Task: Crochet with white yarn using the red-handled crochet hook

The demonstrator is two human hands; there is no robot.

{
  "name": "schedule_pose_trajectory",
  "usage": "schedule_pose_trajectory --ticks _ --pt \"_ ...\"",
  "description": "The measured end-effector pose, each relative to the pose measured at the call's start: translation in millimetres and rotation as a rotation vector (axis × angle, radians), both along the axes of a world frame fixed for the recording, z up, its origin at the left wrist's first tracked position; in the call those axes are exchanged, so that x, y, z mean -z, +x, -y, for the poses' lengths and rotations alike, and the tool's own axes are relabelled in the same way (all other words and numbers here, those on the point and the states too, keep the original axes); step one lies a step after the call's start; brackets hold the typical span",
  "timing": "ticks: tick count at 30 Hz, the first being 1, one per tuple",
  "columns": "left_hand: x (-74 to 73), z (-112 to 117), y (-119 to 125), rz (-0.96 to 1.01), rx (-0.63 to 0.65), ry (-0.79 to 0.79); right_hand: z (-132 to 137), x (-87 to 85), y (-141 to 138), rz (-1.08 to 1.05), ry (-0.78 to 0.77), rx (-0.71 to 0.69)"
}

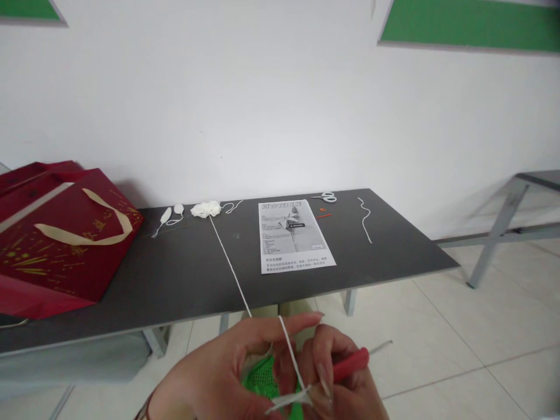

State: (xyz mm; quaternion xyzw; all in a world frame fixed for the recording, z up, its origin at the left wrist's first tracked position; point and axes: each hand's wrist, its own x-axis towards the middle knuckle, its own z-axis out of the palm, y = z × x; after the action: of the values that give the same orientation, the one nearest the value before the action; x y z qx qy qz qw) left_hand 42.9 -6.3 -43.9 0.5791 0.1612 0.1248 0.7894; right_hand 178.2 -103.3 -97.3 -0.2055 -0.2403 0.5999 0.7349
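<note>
My left hand is closed, pinching a small white crochet piece between thumb and fingers. White yarn comes down from a yarn ball on the table and passes over my raised left index finger to the piece. In the fingers of my right hand is a crochet hook with a red handle, its tip close to the white piece. Green mesh material shows between the hands; whether either hand grips it is unclear.
On the dark table lie a printed sheet, scissors, a small red stick, a loose yarn strand and small white crocheted pieces. A red gift bag stands at left, against the white wall's side.
</note>
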Motion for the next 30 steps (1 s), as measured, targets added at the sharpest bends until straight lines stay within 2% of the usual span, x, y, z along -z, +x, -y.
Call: schedule_pose_trajectory --ticks 3,6,8,12,15,17,22,26,30 --pt "-1.3 3.0 -1.7 -0.011 -0.007 0.035 -0.6 9.8 0.4 0.021 0.020 0.015" --pt "7.0 6.0 -1.5 -0.064 -0.069 0.033 0.3 14.5 2.7 0.044 0.009 0.006" --pt "13.3 10.0 -0.2 -0.034 -0.122 -0.054 0.7 16.1 2.6 0.044 0.000 -0.001" --pt "24.6 19.3 4.5 0.114 -0.204 -0.336 -1.1 18.2 -3.2 0.046 -0.036 0.004" --pt "29.8 22.5 8.5 0.287 -0.175 -0.498 -2.0 14.0 -7.3 0.026 -0.069 0.016" --pt "28.8 22.8 10.6 0.313 -0.197 -0.551 -1.2 6.8 -7.2 0.049 -0.046 0.023" --pt "17.6 22.1 13.5 0.228 -0.316 -0.532 -0.1 -8.0 -1.1 0.242 -0.069 0.141" --pt "17.8 22.0 15.3 0.180 -0.398 -0.542 -4.9 -6.6 2.3 0.411 0.064 0.258" --pt "18.3 22.2 16.0 0.088 -0.463 -0.532 -4.0 -13.3 5.0 0.573 0.099 0.260"
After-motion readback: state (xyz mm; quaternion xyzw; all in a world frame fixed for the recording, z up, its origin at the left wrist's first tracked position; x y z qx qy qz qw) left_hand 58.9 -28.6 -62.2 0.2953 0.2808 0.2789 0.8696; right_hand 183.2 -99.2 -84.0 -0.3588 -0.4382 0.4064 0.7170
